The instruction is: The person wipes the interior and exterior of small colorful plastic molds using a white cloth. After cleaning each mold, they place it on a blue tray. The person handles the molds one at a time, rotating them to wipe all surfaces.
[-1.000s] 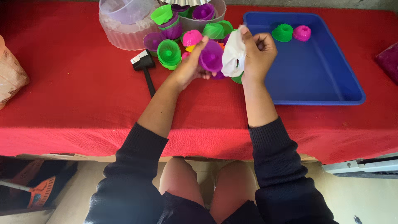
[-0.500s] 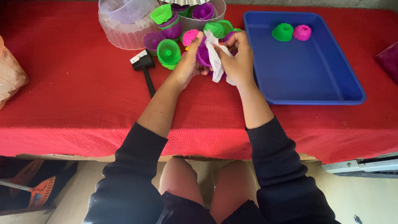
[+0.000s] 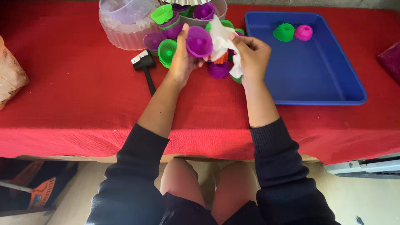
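The left hand is closed around a purple fluted cup mould, thumb along its near side, with the open mouth turned toward the camera. The right hand pinches a crumpled white cloth between fingers and thumb; the cloth lies against the right rim of the mould and a tail of it hangs down past the heel of the hand. The two hands are close together, with the mould and cloth between them, above a red tablecloth.

Directly beyond and beneath the hands lies a loose cluster of similar moulds: a green mould just left of the left hand, a second purple mould below the cloth, and a small orange one partly hidden by the cloth. Farther out, beyond the left hand, stands a clear ribbed plastic container, with more moulds stacked just beside it. A black-handled brush rests on the cloth to the left of the left wrist. To the right of the right hand sits a blue plastic tray, holding one green mould and one pink mould side by side at its far end. A mesh bag lies well to the left.
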